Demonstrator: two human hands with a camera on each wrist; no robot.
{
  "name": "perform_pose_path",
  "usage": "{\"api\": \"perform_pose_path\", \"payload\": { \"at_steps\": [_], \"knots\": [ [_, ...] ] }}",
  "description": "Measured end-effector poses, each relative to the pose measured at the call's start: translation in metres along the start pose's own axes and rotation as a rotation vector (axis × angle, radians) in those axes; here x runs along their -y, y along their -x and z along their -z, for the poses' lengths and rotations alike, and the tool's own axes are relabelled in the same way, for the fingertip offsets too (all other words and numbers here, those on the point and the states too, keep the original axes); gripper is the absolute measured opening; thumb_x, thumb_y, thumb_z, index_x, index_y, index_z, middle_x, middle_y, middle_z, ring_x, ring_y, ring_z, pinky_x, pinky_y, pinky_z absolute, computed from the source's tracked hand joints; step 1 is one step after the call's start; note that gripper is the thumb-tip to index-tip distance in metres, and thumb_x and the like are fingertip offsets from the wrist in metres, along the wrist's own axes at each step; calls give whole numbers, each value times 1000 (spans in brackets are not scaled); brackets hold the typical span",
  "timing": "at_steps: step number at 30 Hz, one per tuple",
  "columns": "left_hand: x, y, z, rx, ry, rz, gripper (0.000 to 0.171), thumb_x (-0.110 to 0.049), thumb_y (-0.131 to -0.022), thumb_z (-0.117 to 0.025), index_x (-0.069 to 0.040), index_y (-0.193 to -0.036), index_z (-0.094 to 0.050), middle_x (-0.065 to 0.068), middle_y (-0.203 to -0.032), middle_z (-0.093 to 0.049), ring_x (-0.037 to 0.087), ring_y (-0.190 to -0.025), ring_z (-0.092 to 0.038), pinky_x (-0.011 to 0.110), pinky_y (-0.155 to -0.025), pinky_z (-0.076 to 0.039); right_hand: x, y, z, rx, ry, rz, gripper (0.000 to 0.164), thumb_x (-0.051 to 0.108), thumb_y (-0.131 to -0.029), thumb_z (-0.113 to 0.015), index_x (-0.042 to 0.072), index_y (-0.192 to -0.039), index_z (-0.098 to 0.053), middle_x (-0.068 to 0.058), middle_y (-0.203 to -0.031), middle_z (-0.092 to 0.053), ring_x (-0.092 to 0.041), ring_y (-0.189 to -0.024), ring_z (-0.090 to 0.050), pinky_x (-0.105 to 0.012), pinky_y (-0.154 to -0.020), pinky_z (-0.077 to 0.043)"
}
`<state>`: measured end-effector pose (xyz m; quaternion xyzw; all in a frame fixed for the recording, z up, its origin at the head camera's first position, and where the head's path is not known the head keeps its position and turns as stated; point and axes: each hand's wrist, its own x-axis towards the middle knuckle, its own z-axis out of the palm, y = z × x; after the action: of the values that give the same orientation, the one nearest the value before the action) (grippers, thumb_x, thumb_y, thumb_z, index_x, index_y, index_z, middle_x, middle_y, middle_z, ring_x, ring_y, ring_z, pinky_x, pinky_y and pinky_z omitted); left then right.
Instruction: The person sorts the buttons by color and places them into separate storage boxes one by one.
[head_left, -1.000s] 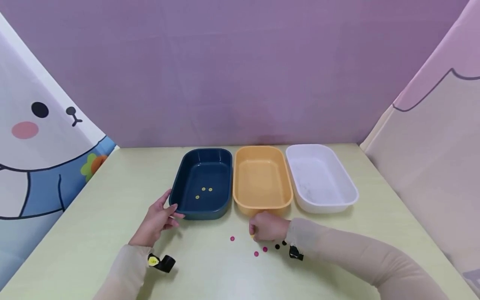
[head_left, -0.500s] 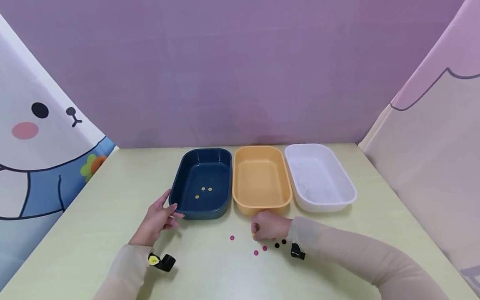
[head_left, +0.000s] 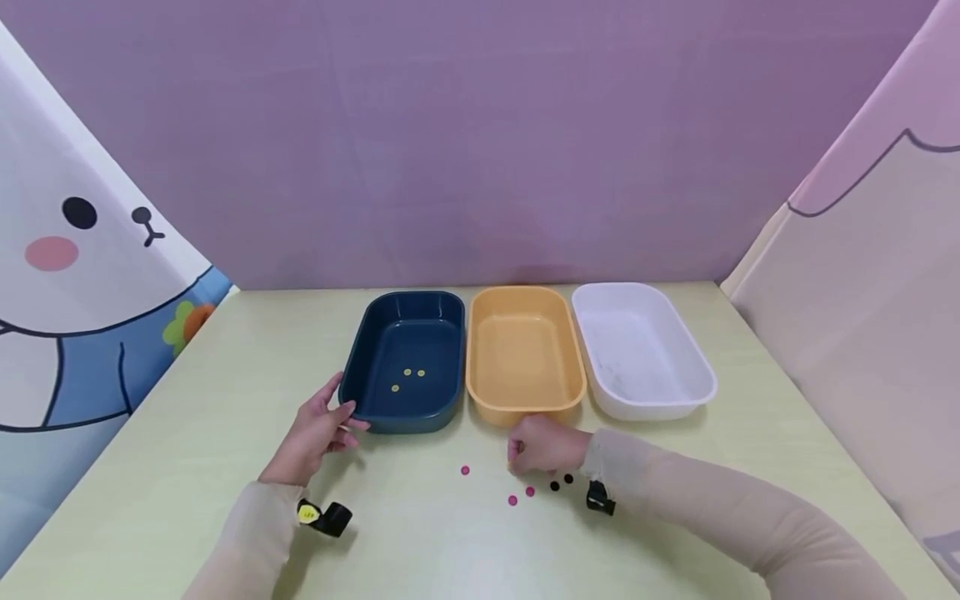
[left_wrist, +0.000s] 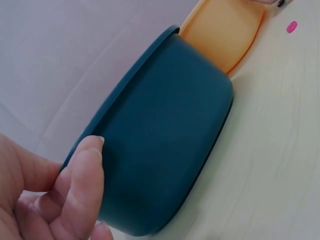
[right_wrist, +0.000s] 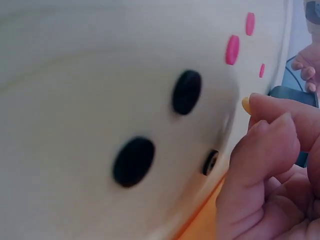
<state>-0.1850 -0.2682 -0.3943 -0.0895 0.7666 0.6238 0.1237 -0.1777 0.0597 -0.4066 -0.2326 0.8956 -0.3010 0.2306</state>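
Observation:
In the head view my left hand holds the near-left corner of a dark blue tray. The left wrist view shows that hand's thumb and fingers on the tray's rim. Three small yellow buttons lie inside this tray. My right hand is low over the table in front of the orange tray, pinching a yellow button between thumb and forefinger. Beside it lie pink buttons and black buttons. The right wrist view also shows a dark button with a paler face near the fingers.
A white tray stands to the right of the orange one; the three trays are in a row. Behind them rises a purple cloth wall, with printed cloth at both sides. Another pink button lies apart, left of the right hand.
My right hand has shifted slightly to the right, with the yellow button at its fingertips. The left hand keeps its hold on the blue tray.

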Motion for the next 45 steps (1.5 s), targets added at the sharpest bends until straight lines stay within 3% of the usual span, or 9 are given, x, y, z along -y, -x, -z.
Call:
{"api": "perform_pose_path", "payload": {
  "at_steps": [12, 20, 25, 29, 36, 45],
  "knots": [
    [-1, -2, 0, -1, 6, 6, 64, -12, -103, -40, -16, -155, -2, -2, -70, -68, 10, -49, -58, 26, -55, -41, 16, 7, 16, 37, -3, 12, 15, 4, -90, -62, 10, -76, -64, 2, -62, -51, -10, -41, -43, -21, -41, -40],
    [0, -2, 0, 1, 10, 2, 64, -12, -103, -40, -16, -155, -2, -2, -70, -68, 9, -49, -58, 25, -54, -41, 24, 7, 20, 17, 6, -12, 14, 5, -91, -62, 9, -78, -65, 2, -60, -49, -9, -41, -42, -21, -41, -40],
    [0, -1, 3, -5, 12, 0, 64, -12, -104, -40, -17, -155, -1, -2, -70, -68, 9, -49, -58, 25, -55, -42, 34, 3, 24, 0, -10, 18, 12, 5, -92, -61, 6, -82, -66, 2, -67, -53, -10, -41, -41, -23, -42, -41],
    [-1, -2, 2, 1, 9, -7, 64, -12, -104, -40, -16, -155, -1, -2, -70, -68, 9, -49, -58, 26, -56, -41, 39, 0, 26, -21, -82, 12, 9, 6, -93, -61, 5, -85, -65, 1, -72, -55, -11, -42, -41, -22, -43, -40],
    [-3, -1, 1, 7, -4, -9, 64, -11, -103, -40, -15, -155, -1, -3, -69, -68, 8, -49, -58, 25, -55, -41, 44, -6, 24, -22, -291, 50, 11, 5, -94, -59, -4, -89, -64, 0, -59, -46, -11, -41, -38, -20, -41, -37],
    [1, -1, 0, -6, 4, -2, 64, -11, -103, -41, -15, -155, -3, -2, -68, -68, 9, -47, -58, 24, -52, -41, 52, -19, 26, -65, -389, 3, 14, 6, -94, -59, -6, -92, -65, -1, -59, -47, -12, -43, -37, -21, -42, -36]
  ]
}}
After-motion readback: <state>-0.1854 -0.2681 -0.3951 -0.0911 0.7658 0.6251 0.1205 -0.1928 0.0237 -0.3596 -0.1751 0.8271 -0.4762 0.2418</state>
